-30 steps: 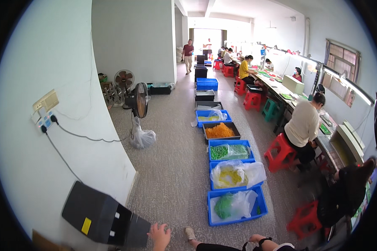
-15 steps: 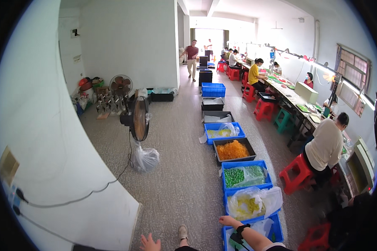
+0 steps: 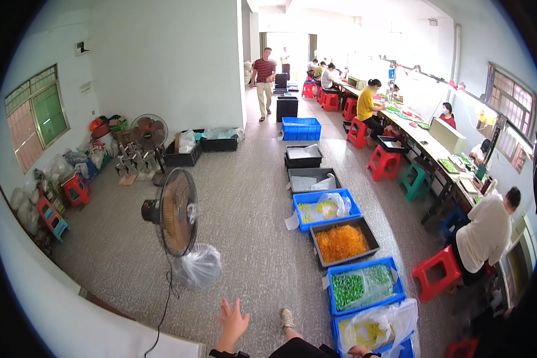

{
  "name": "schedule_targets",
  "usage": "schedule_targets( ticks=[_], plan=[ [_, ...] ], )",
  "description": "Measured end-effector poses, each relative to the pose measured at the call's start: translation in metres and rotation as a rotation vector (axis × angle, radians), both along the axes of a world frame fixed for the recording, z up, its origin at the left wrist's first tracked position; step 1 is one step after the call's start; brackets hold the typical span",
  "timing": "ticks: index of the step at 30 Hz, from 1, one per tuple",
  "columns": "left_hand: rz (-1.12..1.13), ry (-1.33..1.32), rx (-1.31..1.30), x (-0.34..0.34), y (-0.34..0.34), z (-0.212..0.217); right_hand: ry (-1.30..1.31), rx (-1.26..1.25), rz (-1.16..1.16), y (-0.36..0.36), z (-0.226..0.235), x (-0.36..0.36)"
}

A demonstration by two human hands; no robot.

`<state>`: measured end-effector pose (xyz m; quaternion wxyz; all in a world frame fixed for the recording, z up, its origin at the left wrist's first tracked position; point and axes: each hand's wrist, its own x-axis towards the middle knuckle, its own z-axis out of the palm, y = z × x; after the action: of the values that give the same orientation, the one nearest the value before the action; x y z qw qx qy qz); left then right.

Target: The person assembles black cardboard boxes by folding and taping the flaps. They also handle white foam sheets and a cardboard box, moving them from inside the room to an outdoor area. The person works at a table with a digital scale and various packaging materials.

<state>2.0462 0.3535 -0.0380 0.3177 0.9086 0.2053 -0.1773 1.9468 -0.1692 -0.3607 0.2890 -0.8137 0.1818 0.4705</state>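
My left hand [image 3: 231, 322] is low in the picture, fingers spread, holding nothing, above the speckled floor [image 3: 244, 227]. It is closest to a standing fan [image 3: 174, 219] with a plastic bag around its base. Only a sliver of my right hand [image 3: 360, 351] shows at the bottom edge, by a blue crate [image 3: 376, 327] lined with a clear bag of yellow parts. My foot is visible between the hands.
A row of blue and black crates runs up the floor: green parts [image 3: 364, 285], orange parts [image 3: 342, 241], yellow bags [image 3: 325, 209]. People sit on red stools along a long workbench [image 3: 435, 149] at the right. A person [image 3: 264, 71] walks at the far end. Clutter and another fan [image 3: 147, 132] stand at left.
The view has swung left and forward: the white wall at left has slid back, windows and clutter have come into sight, and the crates have shifted down. My left hand rose with fingers spread.
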Motion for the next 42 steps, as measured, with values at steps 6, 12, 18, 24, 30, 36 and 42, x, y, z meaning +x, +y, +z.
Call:
schedule_targets(
  ticks=[6, 12, 18, 24, 30, 36, 42],
  plan=[
    [0.039, -0.123, -0.019, 0.211, 0.004, -0.027, 0.141, -0.067, 0.058, -0.014, -0.062, 0.216],
    [0.170, -0.214, 0.004, 0.368, 0.066, -0.060, -0.384, 0.053, 0.541, 0.149, 0.015, 0.517],
    [0.145, 0.038, -0.063, 0.548, 0.125, -0.099, -0.530, 0.129, 0.308, 0.267, 0.123, 0.742],
    [-0.339, 0.089, -0.187, 0.778, 0.174, -0.078, -0.303, 0.094, 0.393, 0.254, 0.058, 0.879],
    [-0.463, -0.112, -0.177, 0.975, 0.195, -0.025, 0.068, 0.129, -0.085, 0.226, -0.001, 0.976],
    [-0.433, 0.215, -0.145, 1.139, 0.241, -0.111, 0.296, 0.051, 0.114, 0.182, -0.097, 1.135],
    [-0.190, 0.422, -0.060, 1.232, 0.317, -0.169, -0.164, 0.220, 0.317, 0.314, -0.010, 1.400]
  ],
)
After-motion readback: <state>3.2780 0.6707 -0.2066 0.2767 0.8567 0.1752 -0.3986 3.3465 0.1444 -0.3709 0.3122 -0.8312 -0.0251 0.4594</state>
